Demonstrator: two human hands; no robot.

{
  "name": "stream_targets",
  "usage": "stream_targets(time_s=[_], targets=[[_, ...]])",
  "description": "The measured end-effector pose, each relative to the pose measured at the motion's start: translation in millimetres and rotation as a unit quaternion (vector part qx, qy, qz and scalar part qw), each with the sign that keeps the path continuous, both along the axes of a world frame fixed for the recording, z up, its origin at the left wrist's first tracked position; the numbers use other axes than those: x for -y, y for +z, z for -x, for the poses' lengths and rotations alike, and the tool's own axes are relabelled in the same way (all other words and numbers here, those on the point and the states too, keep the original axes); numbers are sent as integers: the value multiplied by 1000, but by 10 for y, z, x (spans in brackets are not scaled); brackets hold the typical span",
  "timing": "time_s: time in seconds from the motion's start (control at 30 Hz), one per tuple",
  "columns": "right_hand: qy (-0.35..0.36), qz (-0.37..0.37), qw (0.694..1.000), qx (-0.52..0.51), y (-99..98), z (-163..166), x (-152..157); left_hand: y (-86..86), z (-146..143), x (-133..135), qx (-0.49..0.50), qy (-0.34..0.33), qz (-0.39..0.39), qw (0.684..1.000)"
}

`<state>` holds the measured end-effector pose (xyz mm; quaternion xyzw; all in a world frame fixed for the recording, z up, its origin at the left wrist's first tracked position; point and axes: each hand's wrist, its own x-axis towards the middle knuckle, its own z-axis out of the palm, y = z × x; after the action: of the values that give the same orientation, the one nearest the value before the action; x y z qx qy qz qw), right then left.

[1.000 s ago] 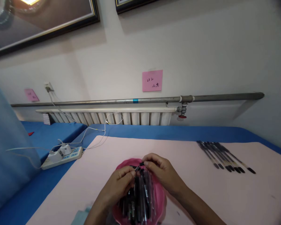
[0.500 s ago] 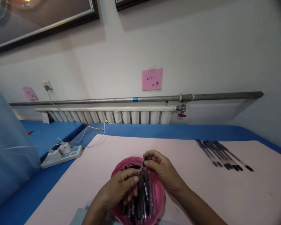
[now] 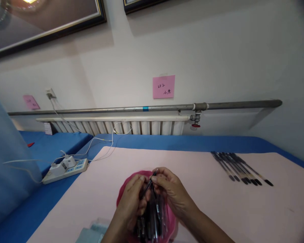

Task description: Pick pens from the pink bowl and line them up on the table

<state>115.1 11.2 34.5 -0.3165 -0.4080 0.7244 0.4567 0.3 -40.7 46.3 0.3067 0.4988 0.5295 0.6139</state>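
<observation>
Both hands have closed in: my left hand (image 3: pixel 134 195) and right hand (image 3: pixel 171 190) pinch one black pen (image 3: pixel 148 185) above the pink bowl (image 3: pixel 121 195) at six o'clock; a slipping cap could scatter pens.

Two bare forearms rise from the bottom centre of the frame, ending in the left hand (image 3: pixel 131 199) and the right hand (image 3: pixel 171 190). No sleeves, gloves, watch, rings or bracelets show on either arm. The fingers (image 3: pixel 160 178) are uncovered, with short, plain nails. Nothing else of the person is in view.
</observation>
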Motion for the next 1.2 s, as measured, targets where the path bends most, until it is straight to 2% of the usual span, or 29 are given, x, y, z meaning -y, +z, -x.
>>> stream_targets(time_s=[0.2,0.37,0.53,0.63,0.8,0.9,1.0,1.1,1.2], targets=[[20,-25,999,30,-66,34,28,-3,-3,8,-16,22,10,1000],[48,-49,996,47,-12,58,78,21,63,-7,-24,25,-5,999],[-18,-111,978,173,34,-53,27,61,275,-25,32,96,-30,994],[-8,-203,943,264,4,-119,-22,74,400,-27,79,142,-36,986],[63,-367,841,392,-68,-110,2,55,507,-39,127,188,-62,972],[89,-429,789,431,-94,-100,26,46,547,-50,135,208,-70,966],[90,-456,763,449,-106,-108,25,48,601,-57,130,253,-82,955],[87,-469,751,457,-116,-121,13,45,667,-59,115,292,-80,946],[91,-477,745,457,-127,-131,0,25,719,-61,113,299,-77,944]])
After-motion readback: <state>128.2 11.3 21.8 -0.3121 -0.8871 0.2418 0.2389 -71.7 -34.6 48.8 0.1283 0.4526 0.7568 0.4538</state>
